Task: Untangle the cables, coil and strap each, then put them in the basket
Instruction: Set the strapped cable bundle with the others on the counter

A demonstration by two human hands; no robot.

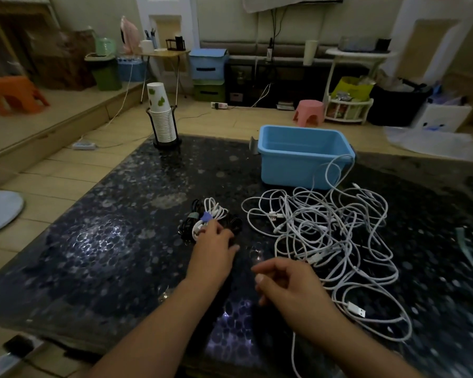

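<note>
Hand (pixel 213 242) on unlabelled coiled cables (pixel 210 218)

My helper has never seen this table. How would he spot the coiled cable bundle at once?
On the dark speckled table, look left of the blue basket and the loose white cable tangle. The coiled bundle lies under the left hand: compact, black and white, with a purple strap, unlike the sprawl.
</note>
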